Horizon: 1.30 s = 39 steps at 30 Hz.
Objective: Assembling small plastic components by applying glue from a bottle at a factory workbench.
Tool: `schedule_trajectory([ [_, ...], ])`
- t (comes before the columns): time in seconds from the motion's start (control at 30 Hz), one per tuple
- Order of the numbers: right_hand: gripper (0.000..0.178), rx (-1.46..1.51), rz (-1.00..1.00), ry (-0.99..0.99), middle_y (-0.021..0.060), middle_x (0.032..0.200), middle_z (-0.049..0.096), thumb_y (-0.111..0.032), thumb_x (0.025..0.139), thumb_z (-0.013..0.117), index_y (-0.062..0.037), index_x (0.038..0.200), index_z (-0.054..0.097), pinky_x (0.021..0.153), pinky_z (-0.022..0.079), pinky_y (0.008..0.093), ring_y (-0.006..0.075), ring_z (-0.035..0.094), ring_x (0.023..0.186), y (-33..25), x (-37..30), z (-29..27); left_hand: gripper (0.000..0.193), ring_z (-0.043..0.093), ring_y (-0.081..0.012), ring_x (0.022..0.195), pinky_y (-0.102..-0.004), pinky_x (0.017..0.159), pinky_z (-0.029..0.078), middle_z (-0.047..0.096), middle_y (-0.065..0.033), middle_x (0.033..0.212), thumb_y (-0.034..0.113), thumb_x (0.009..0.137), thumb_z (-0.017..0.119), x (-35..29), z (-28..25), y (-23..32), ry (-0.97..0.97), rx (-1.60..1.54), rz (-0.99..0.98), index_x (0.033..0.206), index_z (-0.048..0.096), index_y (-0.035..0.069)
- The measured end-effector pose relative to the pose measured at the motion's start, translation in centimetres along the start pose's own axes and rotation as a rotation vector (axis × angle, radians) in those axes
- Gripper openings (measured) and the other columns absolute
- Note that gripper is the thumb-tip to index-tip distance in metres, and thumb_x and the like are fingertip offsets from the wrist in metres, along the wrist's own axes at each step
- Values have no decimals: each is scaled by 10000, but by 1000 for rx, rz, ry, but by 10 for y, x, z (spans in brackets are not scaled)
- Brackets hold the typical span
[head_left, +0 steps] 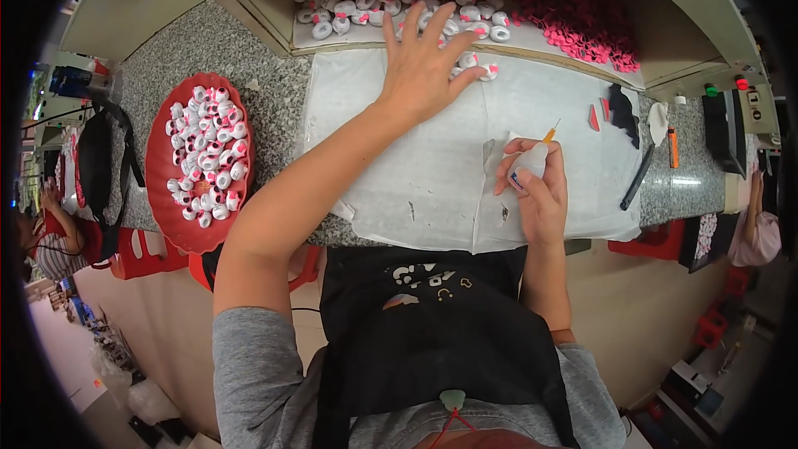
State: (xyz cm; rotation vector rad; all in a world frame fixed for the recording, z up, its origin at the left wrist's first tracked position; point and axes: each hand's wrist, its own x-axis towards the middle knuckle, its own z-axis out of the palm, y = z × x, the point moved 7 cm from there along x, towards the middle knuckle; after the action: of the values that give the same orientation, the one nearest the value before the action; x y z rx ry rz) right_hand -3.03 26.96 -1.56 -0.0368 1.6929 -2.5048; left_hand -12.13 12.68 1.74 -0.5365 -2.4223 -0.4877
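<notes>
1. Left hand [424,75]: fingers spread wide, reaching over the front row of white-and-pink hollow pieces [344,8] in the shelf [258,0]. Thumb at a loose white piece [490,73] by the shelf lip; can't tell if it's gripped.
2. Right hand [544,199]: wrapped around a white squeeze bottle [532,165], above the white sheet [399,183] on the desk [278,75].
3. Key relation: loose piece sits ahead and left of the bottle's needle tip [552,132]. Bottle's long axis runs away from the wearer, leaning right, so the needle points past the piece, not at it. Left hand is much nearer; needle well apart.
4. Around: red scalloped dish [199,237] of similar pieces on the left; pink parts [582,25] heaped in the shelf's right half; black knife [638,179] and orange marker [673,148] right.
</notes>
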Motion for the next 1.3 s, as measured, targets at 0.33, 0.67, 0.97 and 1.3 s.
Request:
schedule_trajectory([
  [0.33, 244, 9, 9, -10, 134, 928, 432, -48, 701, 457, -34, 928, 369, 558, 413, 287, 170, 473, 711, 0, -8, 4, 262, 394, -233, 981, -382, 866, 278, 463, -51, 1021, 295, 691, 562, 32, 42, 11, -272, -165, 85, 891, 556, 126],
  [0.67, 262, 48, 27, -34, 132, 933, 433, -55, 706, 472, -28, 945, 370, 564, 417, 290, 172, 477, 732, 2, -8, 9, 142, 429, -202, 923, -361, 821, 307, 513, -23, 904, 222, 692, 565, 6, -6, 21, -186, -237, 340, 769, 578, 103],
  [0.97, 406, -17, -84, -5, 117, 1081, 407, -72, 765, 435, 40, 1141, 331, 651, 457, 336, 229, 481, 881, -8, -9, 6, 208, 455, -158, 857, -281, 739, 360, 528, -11, 868, 81, 635, 517, -19, -7, 45, -302, -12, 434, 835, 567, 57],
  [1.3, 321, 72, -204, 104, 112, 957, 468, -71, 762, 480, -4, 1057, 373, 583, 450, 285, 205, 496, 786, -21, -13, -6, 203, 493, -162, 746, -226, 613, 407, 511, -35, 793, 42, 652, 529, -18, -21, 37, -293, -167, 347, 855, 541, 42],
])
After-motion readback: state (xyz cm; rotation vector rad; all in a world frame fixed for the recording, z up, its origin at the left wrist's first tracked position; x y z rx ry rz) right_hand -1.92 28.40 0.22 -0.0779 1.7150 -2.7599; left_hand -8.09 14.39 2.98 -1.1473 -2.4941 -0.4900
